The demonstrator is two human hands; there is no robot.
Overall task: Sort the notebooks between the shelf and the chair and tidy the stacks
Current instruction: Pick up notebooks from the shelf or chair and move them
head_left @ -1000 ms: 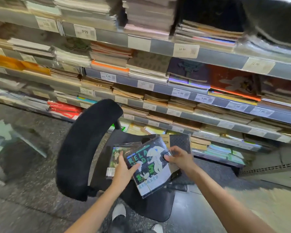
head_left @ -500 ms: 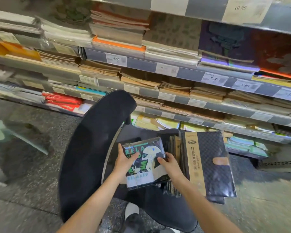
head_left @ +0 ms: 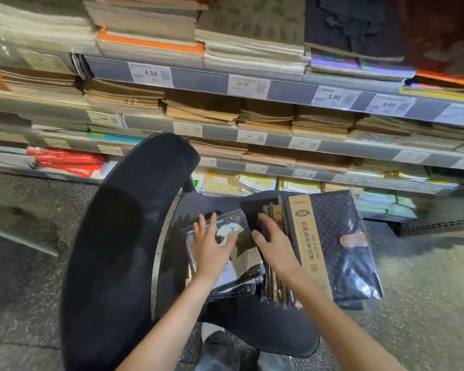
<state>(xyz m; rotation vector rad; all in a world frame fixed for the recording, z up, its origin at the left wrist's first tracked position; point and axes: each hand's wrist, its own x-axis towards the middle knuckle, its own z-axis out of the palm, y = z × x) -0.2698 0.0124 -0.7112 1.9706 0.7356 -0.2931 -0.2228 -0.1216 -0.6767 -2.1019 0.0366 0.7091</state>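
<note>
"Which step was the person on?"

"Tidying, by the look of it. The small stack of wrapped notebooks [head_left: 225,253] lay on the office chair's seat [head_left: 265,330], toward its left edge by the backrest [head_left: 113,236]. The left hand [head_left: 212,246] lay flat on the top cover with its fingers spread wide, pressing rather than gripping."

"And the other hand?"

"The right hand [head_left: 275,243] was also wide, fingers straight, resting against the upright row of notebooks [head_left: 275,279] just beside that stack. It held nothing. To its right, the large black quilted notebook [head_left: 335,245] with the tan band leaned at the seat's right edge, overhanging it slightly."

"So nothing was on its way to the shelf?"

"No. The shelf [head_left: 252,87] behind the chair was packed with stacked notebooks above its price tags, and neither hand reached toward it."

"What did the next move call for?"

"Probably squaring the small stack's edges, since its covers sat fanned out of line at the near corner, then choosing what belonged on the shelf. The glossy wrap looked slippery, so a firm two-sided grip seemed wise."
</note>
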